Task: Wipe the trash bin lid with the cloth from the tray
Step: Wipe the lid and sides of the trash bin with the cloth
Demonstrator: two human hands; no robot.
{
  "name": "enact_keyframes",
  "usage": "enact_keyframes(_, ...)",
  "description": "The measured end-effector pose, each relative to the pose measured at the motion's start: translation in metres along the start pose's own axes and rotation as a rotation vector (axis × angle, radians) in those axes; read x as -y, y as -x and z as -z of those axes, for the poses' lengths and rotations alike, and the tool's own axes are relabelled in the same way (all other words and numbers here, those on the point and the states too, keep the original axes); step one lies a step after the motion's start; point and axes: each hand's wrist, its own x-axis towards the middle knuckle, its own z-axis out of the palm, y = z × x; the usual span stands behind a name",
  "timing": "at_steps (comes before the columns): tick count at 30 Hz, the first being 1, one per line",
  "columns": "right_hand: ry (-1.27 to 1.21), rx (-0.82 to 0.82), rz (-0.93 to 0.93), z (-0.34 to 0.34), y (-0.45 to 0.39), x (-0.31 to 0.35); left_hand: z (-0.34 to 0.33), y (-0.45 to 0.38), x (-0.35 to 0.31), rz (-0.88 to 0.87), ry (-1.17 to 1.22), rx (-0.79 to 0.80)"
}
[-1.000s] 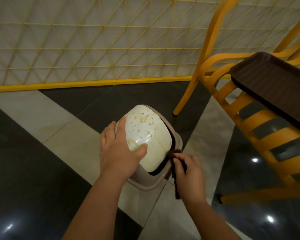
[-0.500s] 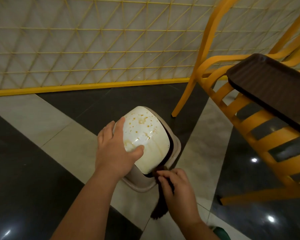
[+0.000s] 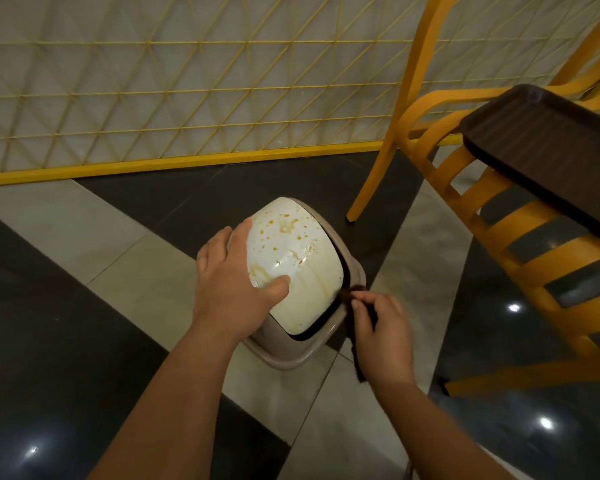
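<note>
**Cloth at the lid's right edge, left hand steadying the top**

Head view, the only view here: looking down at a trash bin [image 3: 302,355] standing on a floor [image 3: 84,237] of pale and dark polished tiles. Its cream lid [image 3: 302,271] is domed, tilted in its beige frame, and spattered with orange-brown spots and streaks, thickest toward the far end and along the left side.

The left hand [image 3: 236,282] lies on the lid's left side, fingers extended along the curve and thumb pressed onto the cream surface near the middle: a flat, spread hold, nothing pinched.

The right hand [image 3: 381,334] sits just beside the bin's right rim, fingers curled, pinching a dark brown cloth [image 3: 355,296]. The cloth's upper end touches the lid's right edge where the dark gap opens between lid and frame; the rest hangs down past the hand toward the floor.

To the right stands a yellow chair [image 3: 534,244] with slatted seat, and a dark brown tray [image 3: 541,140] rests on it, well apart from the bin. Behind, a wall panel carries a yellow lattice [image 3: 187,81] with a yellow bar along its base. Bright light reflections dot the dark tiles.
</note>
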Motion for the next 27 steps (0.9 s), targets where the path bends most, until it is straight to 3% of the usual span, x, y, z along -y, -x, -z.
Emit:
enact_keyframes(6,0.046,0.115,0.12,-0.005,0.03,0.0,0.001,0.001,0.001,-0.006,-0.002,0.006)
enact_keyframes(10,-0.056,0.03,-0.004,-0.007,0.027,0.003,0.0,0.0,0.001,-0.009,-0.009,-0.008)
enact_keyframes(14,-0.049,0.11,0.093,-0.022,0.068,0.012,0.001,-0.001,0.0,0.001,0.0,0.008)
enact_keyframes(18,0.017,0.148,0.158,-0.009,0.052,0.007,0.006,-0.004,0.002,-0.015,-0.009,0.057)
enact_keyframes(23,-0.201,-0.054,-0.24,0.011,0.019,0.006,0.023,-0.014,-0.003,0.005,-0.261,0.194)
enact_keyframes(27,-0.358,-0.123,-0.315,0.021,0.0,0.017,0.021,-0.008,-0.02,0.012,-0.272,0.068)
